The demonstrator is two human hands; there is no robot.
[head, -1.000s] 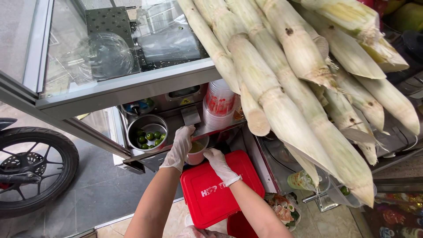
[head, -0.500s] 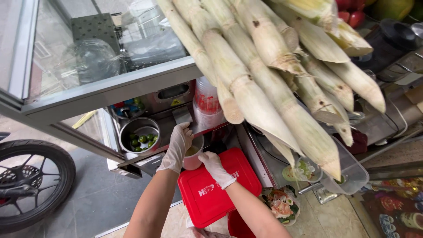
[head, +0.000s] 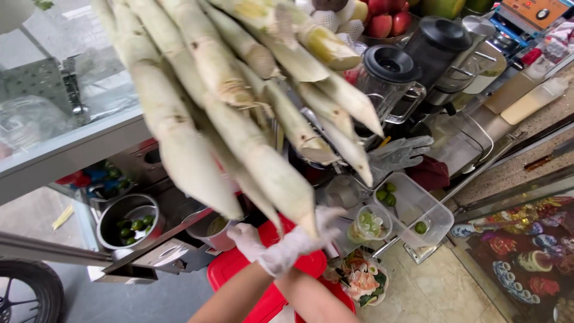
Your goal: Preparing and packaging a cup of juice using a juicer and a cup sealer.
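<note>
A bundle of peeled sugarcane stalks [head: 197, 137] hangs over the juice cart and hides part of both hands. My forearms cross below it. My right hand [head: 245, 236], in a white glove, rests against the side of a pink cup [head: 209, 230] holding yellowish juice, under the cart's spout. My left hand [head: 305, 236], also gloved, stretches right beneath the cane tips with fingers apart and nothing seen in it, near a small clear cup of cut limes [head: 371, 224]. A red box lid [head: 239, 275] lies under my wrists.
A steel bowl of small green limes [head: 128, 224] sits at the left. A clear tub [head: 430, 215] with a few limes, a grey glove [head: 397, 152] and blender jugs [head: 388, 72] stand at the right. A bag of scraps [head: 359, 281] and a motorbike wheel [head: 24, 293] are below.
The view has swung right. My left hand has left the cup and reached right under the cane, crossing over my right arm, which now stays by the cup.
</note>
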